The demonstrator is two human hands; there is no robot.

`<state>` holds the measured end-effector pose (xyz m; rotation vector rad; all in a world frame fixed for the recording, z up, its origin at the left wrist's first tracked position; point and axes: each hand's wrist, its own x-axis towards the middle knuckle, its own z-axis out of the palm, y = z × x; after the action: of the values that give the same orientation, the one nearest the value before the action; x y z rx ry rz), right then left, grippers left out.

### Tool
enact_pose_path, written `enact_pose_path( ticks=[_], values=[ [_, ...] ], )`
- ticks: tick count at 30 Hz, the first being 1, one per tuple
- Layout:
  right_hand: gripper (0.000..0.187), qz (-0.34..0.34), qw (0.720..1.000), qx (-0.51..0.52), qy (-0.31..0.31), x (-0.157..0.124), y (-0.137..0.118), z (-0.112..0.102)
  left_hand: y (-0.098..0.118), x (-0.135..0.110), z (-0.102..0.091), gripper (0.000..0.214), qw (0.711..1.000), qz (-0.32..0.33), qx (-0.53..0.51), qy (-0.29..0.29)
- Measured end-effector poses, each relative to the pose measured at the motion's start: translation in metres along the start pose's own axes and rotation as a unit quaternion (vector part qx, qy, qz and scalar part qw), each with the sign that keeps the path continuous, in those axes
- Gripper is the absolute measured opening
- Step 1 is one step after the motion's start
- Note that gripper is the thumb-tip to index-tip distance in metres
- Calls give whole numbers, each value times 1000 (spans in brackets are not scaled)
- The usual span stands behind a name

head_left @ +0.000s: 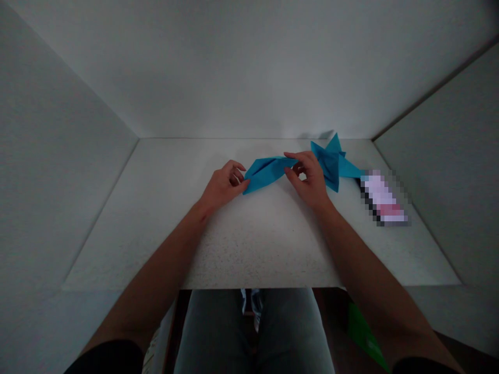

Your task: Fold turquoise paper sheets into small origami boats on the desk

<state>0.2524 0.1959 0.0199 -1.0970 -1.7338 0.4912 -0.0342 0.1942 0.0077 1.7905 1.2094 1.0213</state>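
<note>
A folded blue paper piece [267, 173] is held just above the white table [163, 208], between both hands. My left hand [224, 184] pinches its lower left end with curled fingers. My right hand [307, 179] grips its upper right end between thumb and fingertips. Just behind and to the right of my right hand lies a second blue folded paper shape [334, 161] with pointed flaps, untouched.
A pixelated rectangular object [384, 200] lies on the table to the right of the paper shapes. White walls close in the table on the left, back and right. Below the table's front edge I see my legs and something green [364, 332].
</note>
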Motion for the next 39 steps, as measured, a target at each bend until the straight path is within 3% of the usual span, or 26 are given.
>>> enact_pose_path(
  ticks=[3,7,14,17,21,28,35,39],
  values=[
    [43,4,1000,-7,-11,-2,4,4,3,-2,1,65,997,6,17,-73],
    [56,33,998,-16,-41,-7,10,13,5,-5,2,83,989,24,31,-144],
    [57,51,997,3,-58,-18,-4,32,18,-11,15,106,977,63,33,-202],
    [58,48,997,8,-68,-21,-5,37,20,-12,18,104,974,71,22,-213],
    [60,50,996,6,-79,-20,-6,34,19,-11,19,86,984,60,39,-164],
    [49,42,996,-12,-81,-16,-10,28,18,-8,14,62,993,58,78,-70],
    [35,125,978,146,-79,-13,2,27,6,0,7,37,999,20,-17,39],
    [24,132,969,201,-56,-9,10,26,-1,4,9,32,994,11,-79,74]
  ],
)
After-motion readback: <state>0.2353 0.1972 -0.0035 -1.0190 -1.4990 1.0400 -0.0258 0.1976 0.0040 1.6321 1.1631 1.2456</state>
